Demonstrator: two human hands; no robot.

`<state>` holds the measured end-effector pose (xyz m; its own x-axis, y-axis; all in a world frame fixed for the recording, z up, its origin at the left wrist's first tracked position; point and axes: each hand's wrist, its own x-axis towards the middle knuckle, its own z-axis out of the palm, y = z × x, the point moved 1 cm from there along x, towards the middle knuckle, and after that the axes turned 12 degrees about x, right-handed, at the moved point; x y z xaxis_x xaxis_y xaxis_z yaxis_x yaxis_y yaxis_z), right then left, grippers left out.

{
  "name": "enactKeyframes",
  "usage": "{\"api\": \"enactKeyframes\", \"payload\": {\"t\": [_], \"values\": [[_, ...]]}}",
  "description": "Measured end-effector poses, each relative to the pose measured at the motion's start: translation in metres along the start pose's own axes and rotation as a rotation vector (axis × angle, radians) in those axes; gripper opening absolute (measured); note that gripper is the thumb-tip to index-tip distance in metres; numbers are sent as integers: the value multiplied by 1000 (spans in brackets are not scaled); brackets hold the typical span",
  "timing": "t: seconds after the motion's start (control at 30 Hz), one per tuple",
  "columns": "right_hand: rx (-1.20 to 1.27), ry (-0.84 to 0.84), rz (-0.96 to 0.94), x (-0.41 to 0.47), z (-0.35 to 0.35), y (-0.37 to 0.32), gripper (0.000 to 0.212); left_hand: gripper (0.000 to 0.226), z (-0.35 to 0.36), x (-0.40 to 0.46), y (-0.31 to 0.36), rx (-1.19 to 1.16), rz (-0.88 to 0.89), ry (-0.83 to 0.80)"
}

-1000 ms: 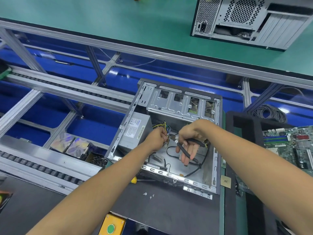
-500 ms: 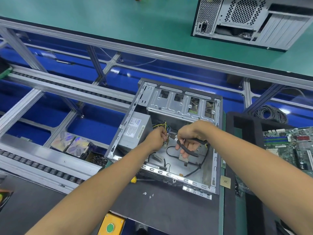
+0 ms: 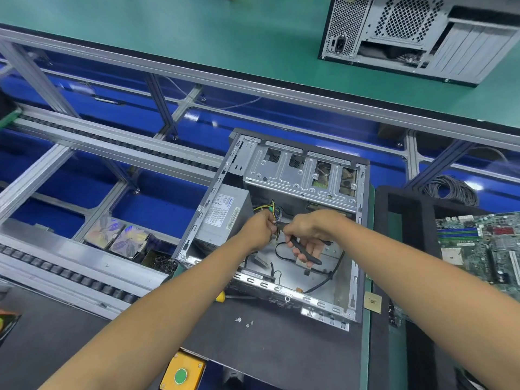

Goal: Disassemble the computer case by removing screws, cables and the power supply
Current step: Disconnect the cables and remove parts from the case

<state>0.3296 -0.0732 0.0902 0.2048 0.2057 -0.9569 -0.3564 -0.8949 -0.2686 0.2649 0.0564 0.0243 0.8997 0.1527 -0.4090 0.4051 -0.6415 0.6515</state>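
Two hands inside the open case, which lies on its side on the dark mat. Left hand pinches the wire bundle running from the PSU; right hand is curled round black-handled cutters, nose pointed at the bundle just beside the left fingertips. Whether the blades are closed on a wire or a tie: cannot tell, hidden by the hands.

PSU sits in the case's far-left corner, label up. Three loose screws lie on the mat near the case's front edge; a yellow-handled screwdriver pokes out beside the left forearm. A motherboard rests on the tray to the right.

Handling, judged:
- Wires: soft, springy; hold near the cut point so they stay taut.
- Black cable on the case floor: limp, lifts free easily once unclipped.
- PSU: dense metal box, likely heavy; grip by its two sides, not by the wires.
- Case edges: thin sheet metal, probably sharp.
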Motion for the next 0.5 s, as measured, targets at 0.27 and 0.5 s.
{"api": "enactKeyframes", "payload": {"t": [0.27, 0.5], "values": [[-18, 106, -28, -10, -10, 21, 18, 20, 2, -3, 8, -103, -85, -75], [-46, 144, 9, 0, -1, 38, 28, 31, 1, -12, 14, -305, -144, -193]]}}
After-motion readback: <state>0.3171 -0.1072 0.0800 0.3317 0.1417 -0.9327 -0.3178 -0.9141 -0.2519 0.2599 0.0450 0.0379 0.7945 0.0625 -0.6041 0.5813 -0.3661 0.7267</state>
